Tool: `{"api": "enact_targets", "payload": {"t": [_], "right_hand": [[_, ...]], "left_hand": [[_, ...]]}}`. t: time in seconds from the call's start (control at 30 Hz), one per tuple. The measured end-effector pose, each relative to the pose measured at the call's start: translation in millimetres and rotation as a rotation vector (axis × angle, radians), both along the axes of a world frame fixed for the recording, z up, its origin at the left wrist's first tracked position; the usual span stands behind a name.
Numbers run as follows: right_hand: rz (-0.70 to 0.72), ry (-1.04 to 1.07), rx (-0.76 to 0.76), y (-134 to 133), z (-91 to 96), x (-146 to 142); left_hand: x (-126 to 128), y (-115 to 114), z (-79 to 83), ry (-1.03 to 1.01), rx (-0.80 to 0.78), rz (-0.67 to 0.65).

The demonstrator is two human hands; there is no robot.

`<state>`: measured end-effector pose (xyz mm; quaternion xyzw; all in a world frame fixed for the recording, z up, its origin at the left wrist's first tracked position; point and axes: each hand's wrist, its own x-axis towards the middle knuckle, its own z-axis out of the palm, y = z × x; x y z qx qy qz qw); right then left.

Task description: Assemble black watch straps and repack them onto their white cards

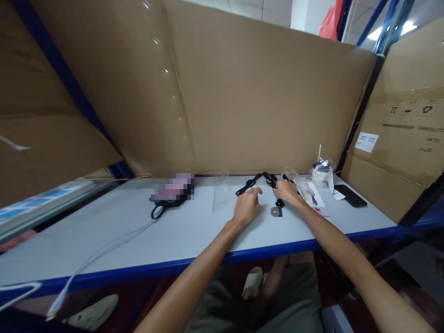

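Observation:
My left hand (247,205) rests on the white table (138,236), fingers curled, its fingertips touching one end of a black strap (249,184). My right hand (287,190) is closed around the other end of that black strap, near a clear plastic bag (301,182). A small black piece (279,203) and a small grey flat part (276,211) lie on the table between the two hands.
A black phone (350,195) lies at the right. A wrapped white round item (322,172) stands behind it. A blurred pink and black object (171,190) with a white cable (104,252) sits left. Cardboard sheets wall the back; a cardboard box (402,152) stands right.

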<state>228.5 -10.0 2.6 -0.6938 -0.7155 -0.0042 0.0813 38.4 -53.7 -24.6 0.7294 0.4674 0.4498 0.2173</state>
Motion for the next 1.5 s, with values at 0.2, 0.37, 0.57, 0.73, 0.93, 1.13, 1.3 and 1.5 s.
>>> {"api": "enact_targets", "payload": {"t": [0.2, 0.37, 0.57, 0.73, 0.93, 1.13, 1.3, 1.5], "right_hand": [[-0.067, 0.098, 0.127, -1, 13.2, 4], [-0.089, 0.103, 0.158, -5, 27.2, 15], [0.141, 0.187, -0.31, -16, 45.6, 34], [0.18, 0.134, -0.513, -26, 48.4, 28], [0.175, 0.024, -0.458, -29, 42.2, 13], [0.243, 0.101, -0.411, -19, 24.9, 4], [0.284, 0.113, -0.372, -19, 22.4, 5], [0.523, 0.259, -0.632, -29, 32.0, 7]], "left_hand": [[10, 19, 1.0, 0.459, 0.081, 0.069], [15, 68, 3.6, 0.517, -0.033, 0.27], [15, 105, -11.2, -0.019, -0.087, 0.347], [11, 107, -18.0, -0.183, -0.214, 0.363], [2, 80, -4.2, -0.184, -0.276, 0.401], [-23, 10, 3.0, -0.748, -0.609, 0.101], [-38, -56, -4.3, -0.934, -0.688, -0.026], [-40, -81, 3.0, -1.036, -0.622, -0.011]]}}
